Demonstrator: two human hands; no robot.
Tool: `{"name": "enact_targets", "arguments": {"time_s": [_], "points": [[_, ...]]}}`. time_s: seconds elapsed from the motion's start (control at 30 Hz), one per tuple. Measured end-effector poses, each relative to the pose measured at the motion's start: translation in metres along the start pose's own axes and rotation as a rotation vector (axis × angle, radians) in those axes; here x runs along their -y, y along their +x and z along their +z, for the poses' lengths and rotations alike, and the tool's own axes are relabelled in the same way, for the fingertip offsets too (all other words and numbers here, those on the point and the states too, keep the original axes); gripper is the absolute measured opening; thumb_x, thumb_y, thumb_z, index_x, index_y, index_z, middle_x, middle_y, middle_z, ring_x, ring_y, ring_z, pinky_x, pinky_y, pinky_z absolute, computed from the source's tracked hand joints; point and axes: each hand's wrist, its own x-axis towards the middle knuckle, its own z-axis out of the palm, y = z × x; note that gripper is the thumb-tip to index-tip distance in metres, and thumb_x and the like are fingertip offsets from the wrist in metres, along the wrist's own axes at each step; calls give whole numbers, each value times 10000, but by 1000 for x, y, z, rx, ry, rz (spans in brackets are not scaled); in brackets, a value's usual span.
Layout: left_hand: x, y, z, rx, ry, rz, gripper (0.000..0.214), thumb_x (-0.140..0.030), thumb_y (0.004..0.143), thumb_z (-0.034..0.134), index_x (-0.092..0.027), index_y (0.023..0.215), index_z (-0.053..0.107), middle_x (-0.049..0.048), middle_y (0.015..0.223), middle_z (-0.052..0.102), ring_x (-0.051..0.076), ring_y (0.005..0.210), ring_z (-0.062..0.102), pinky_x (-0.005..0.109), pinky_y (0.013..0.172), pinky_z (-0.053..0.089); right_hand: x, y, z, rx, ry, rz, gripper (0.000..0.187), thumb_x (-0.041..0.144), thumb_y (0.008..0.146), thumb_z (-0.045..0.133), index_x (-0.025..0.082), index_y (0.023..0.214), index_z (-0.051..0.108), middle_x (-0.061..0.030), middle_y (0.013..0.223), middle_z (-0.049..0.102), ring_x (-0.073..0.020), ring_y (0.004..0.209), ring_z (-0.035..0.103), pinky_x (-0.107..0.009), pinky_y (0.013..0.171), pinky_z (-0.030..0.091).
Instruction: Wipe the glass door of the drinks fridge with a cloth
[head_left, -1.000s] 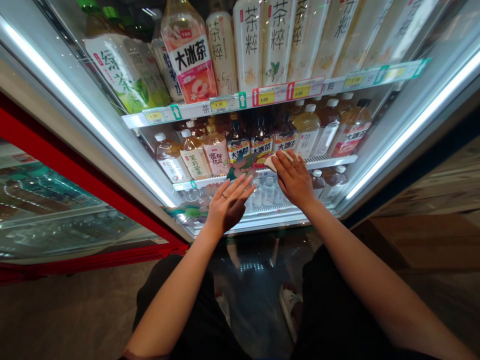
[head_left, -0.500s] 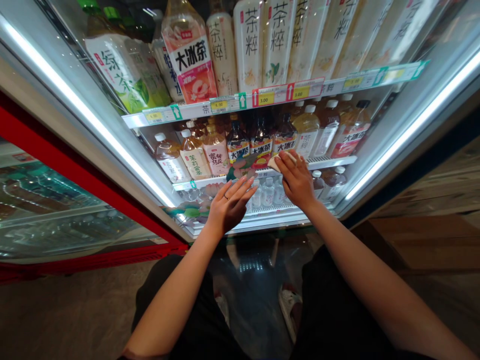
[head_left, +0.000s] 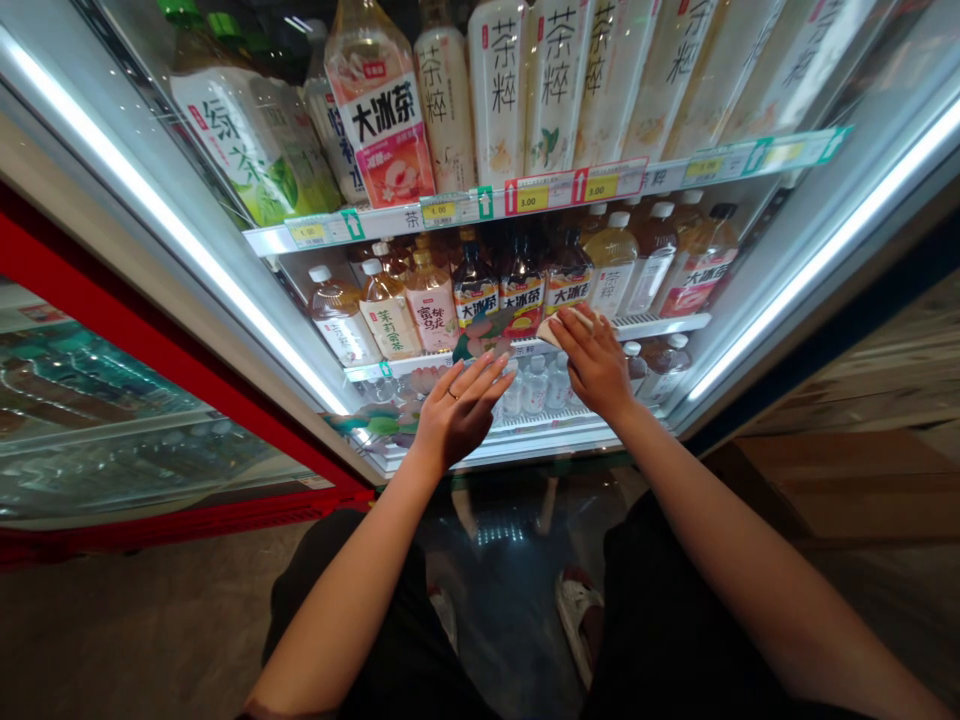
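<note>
My left hand [head_left: 459, 405] lies with fingers stretched out against the glass door [head_left: 426, 382] of a lit drinks fridge; a ring shows on one finger. Its fingertips are beside a flower decal [head_left: 480, 337] on the glass. To the right, my right hand [head_left: 598, 362] presses a pale folded cloth [head_left: 552, 331] to the same pane, fingers over it. Part of the cloth is hidden under the fingers. Behind the glass stand dark-labelled iced tea bottles [head_left: 523, 285] on the middle shelf.
Large tea bottles [head_left: 499, 95] fill the upper shelf, above a price-tag strip [head_left: 532, 193]. A red-framed fridge [head_left: 150, 385] adjoins on the left. Cardboard boxes [head_left: 847, 490] are at the right. My feet [head_left: 579, 610] are close below.
My right hand and the cloth have shifted very slightly down and to the right on the glass. My left hand stays in the same place.
</note>
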Motion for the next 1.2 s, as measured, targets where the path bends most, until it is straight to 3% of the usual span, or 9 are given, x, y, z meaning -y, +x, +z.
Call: {"name": "enact_targets", "arguments": {"time_s": [0.17, 0.3, 0.4, 0.53, 0.63, 0.8, 0.93, 1.2], "points": [[0, -1, 0, -1, 10, 3, 731, -11, 992, 475, -258, 1680, 464, 61, 1593, 649, 206, 1556, 523, 404, 1370, 360, -5, -2, -3, -27, -25, -7, 736, 146, 1077, 397, 407, 1756, 286, 3, 1721, 525, -288, 1635, 439, -616, 1352, 363], [0, -1, 0, 7, 4, -3, 727, -10, 998, 477, -262, 1679, 467, 60, 1593, 650, 211, 1555, 526, 408, 1368, 365, -3, -1, -1, -47, -48, 10, 775, 123, 1067, 405, 382, 1774, 222, -14, 1757, 470, -303, 1658, 394, -633, 1356, 352], [-1, 0, 0, -3, 5, 12, 714, -1, 990, 484, -241, 1662, 490, 67, 1576, 667, 206, 1558, 523, 398, 1374, 351, 0, 1, -3, -6, -38, 19, 803, 124, 1065, 427, 394, 1778, 176, 4, 1781, 422, -298, 1670, 368, -628, 1374, 319], [-2, 0, 0, -7, 17, 22, 692, 6, 985, 486, -227, 1636, 519, 74, 1558, 684, 210, 1548, 538, 404, 1369, 360, -2, 2, -9, 32, -22, -38, 788, 122, 1076, 419, 442, 1763, 204, 34, 1741, 488, -265, 1647, 415, -579, 1373, 346], [-2, 1, 0, -4, 25, 20, 678, 6, 983, 485, -231, 1616, 537, 70, 1553, 689, 211, 1545, 543, 407, 1366, 368, -8, 0, -11, -17, -36, -54, 780, 121, 1076, 427, 433, 1762, 227, 21, 1720, 521, -273, 1638, 432, -587, 1355, 377], [-2, 1, 1, -32, 41, 32, 622, 16, 964, 518, -192, 1545, 596, 78, 1520, 717, 201, 1546, 544, 374, 1378, 336, -10, 0, -7, -96, -29, -6, 820, 103, 1050, 434, 389, 1779, 194, -11, 1770, 446, -312, 1676, 352, -656, 1358, 336], [-3, 1, 1, -18, 27, 34, 655, 13, 968, 501, -208, 1581, 568, 75, 1529, 710, 206, 1553, 532, 385, 1377, 346, -5, 2, -6, -68, -46, -16, 846, 106, 1051, 450, 388, 1785, 137, -9, 1787, 413, -304, 1682, 338, -637, 1363, 332], [-2, 1, 0, -19, 23, 44, 626, 8, 971, 511, -206, 1555, 585, 78, 1515, 721, 215, 1544, 543, 391, 1379, 350, -7, 2, -13, -1, -46, -45, 768, 135, 1085, 419, 423, 1767, 216, 20, 1730, 507, -273, 1639, 431, -581, 1360, 363]]}}
